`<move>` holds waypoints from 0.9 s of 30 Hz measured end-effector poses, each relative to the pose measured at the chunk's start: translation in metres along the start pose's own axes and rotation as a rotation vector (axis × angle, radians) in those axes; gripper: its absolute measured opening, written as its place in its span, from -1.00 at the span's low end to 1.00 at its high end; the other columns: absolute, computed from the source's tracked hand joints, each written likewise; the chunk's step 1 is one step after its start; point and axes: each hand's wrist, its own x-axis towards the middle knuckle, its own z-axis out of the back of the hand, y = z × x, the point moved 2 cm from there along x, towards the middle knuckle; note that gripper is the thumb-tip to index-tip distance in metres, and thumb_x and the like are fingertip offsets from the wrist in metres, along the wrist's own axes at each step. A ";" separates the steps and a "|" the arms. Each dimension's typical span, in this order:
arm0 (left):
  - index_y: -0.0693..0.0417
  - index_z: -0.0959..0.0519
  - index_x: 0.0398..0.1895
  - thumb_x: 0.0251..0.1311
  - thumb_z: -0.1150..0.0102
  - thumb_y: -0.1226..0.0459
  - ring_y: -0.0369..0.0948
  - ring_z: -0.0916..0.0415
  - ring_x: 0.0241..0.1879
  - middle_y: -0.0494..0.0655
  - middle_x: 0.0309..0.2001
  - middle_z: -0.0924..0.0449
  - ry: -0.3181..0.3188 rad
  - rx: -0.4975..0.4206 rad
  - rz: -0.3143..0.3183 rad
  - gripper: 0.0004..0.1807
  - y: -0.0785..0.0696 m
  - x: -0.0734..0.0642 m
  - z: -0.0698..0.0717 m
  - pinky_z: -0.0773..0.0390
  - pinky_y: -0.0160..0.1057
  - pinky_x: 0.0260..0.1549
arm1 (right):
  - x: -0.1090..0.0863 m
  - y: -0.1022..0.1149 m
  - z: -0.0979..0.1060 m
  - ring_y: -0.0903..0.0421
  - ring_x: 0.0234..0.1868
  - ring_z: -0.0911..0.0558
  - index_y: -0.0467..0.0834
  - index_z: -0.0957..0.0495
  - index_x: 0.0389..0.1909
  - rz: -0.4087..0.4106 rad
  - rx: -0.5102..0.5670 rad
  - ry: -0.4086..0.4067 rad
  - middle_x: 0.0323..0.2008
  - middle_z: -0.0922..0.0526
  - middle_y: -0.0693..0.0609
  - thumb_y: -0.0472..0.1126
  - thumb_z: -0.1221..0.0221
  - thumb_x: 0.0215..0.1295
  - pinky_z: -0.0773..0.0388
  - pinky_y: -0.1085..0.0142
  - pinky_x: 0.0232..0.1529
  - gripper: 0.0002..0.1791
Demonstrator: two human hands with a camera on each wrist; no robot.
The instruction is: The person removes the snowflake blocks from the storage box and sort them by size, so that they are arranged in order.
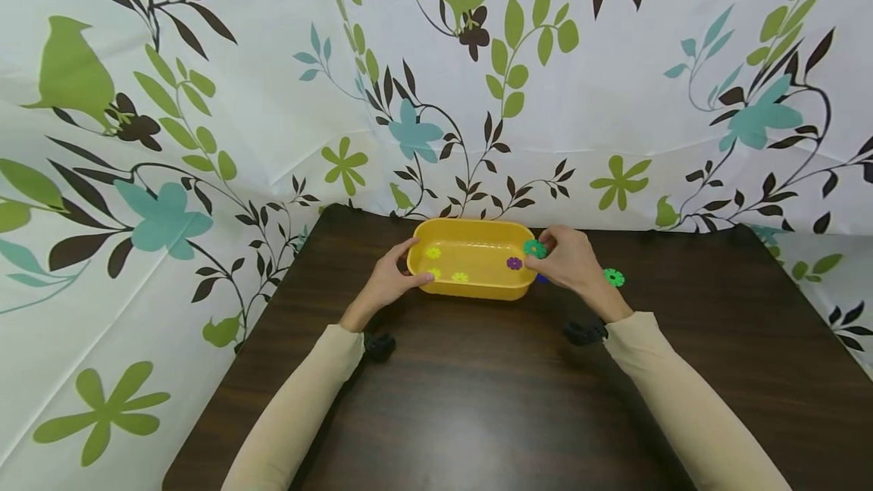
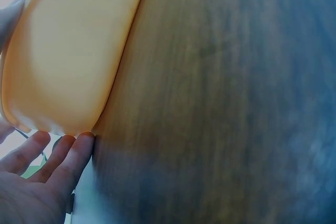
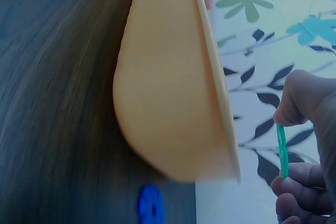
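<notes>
A yellow plastic tub (image 1: 470, 290) stands on the dark table. My left hand (image 1: 390, 279) grips its left end, thumb over the front rim; in the left wrist view the fingertips (image 2: 79, 148) press against the tub's outer wall (image 2: 68, 51). At the tub's right end, my right hand (image 1: 569, 258) pinches a green flower-shaped disc (image 1: 535, 248) just above the rim. The right wrist view shows that disc (image 3: 282, 150) edge-on between thumb and fingers. Inside the tub lie three yellow flower discs (image 1: 460, 277) and a purple one (image 1: 514, 264).
A blue flower disc (image 3: 151, 205) lies on the table beside the tub's right end, mostly hidden by my right hand in the head view. Farther right is another green flower disc (image 1: 614, 277). Patterned cloth (image 1: 477, 97) hangs behind the table (image 1: 470, 370) and along its left.
</notes>
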 end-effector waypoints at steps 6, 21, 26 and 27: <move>-0.06 -0.28 0.72 0.24 -0.59 0.04 0.03 -0.53 0.15 0.18 0.51 -0.42 0.003 -0.009 -0.004 0.02 0.001 0.001 0.001 -0.65 -0.25 0.00 | -0.013 -0.021 0.014 -0.15 -0.23 -0.67 -0.34 -0.69 -0.12 -0.053 -0.032 -0.035 -0.20 -0.73 -0.28 -0.08 -0.43 0.18 -0.55 0.20 -0.20 -0.59; -0.06 -0.27 0.72 0.23 -0.59 0.03 0.03 -0.53 0.14 0.19 0.52 -0.41 0.004 -0.007 -0.007 0.03 0.001 0.001 0.001 -0.64 -0.28 -0.02 | -0.041 -0.085 0.047 -0.18 -0.18 -0.68 -0.39 -0.68 -0.10 -0.149 -0.092 -0.066 -0.15 -0.70 -0.32 -0.10 -0.43 0.22 -0.55 0.20 -0.21 -0.57; -0.06 -0.27 0.72 0.24 -0.58 0.04 0.03 -0.52 0.15 0.17 0.54 -0.39 0.006 -0.005 -0.004 0.02 0.001 0.001 0.000 -0.65 -0.26 0.01 | -0.048 -0.106 0.055 -0.21 -0.19 -0.68 -0.43 -0.67 -0.07 -0.179 -0.122 -0.060 -0.14 -0.70 -0.37 -0.09 -0.43 0.26 -0.54 0.20 -0.24 -0.54; -0.06 -0.27 0.72 0.25 -0.58 0.04 0.04 -0.52 0.15 0.18 0.54 -0.40 0.007 -0.005 -0.003 0.02 0.001 0.002 0.000 -0.65 -0.26 0.01 | -0.050 -0.110 0.056 -0.22 -0.18 -0.68 -0.44 -0.67 -0.05 -0.186 -0.127 -0.054 -0.13 -0.70 -0.38 -0.09 -0.43 0.27 -0.55 0.18 -0.24 -0.52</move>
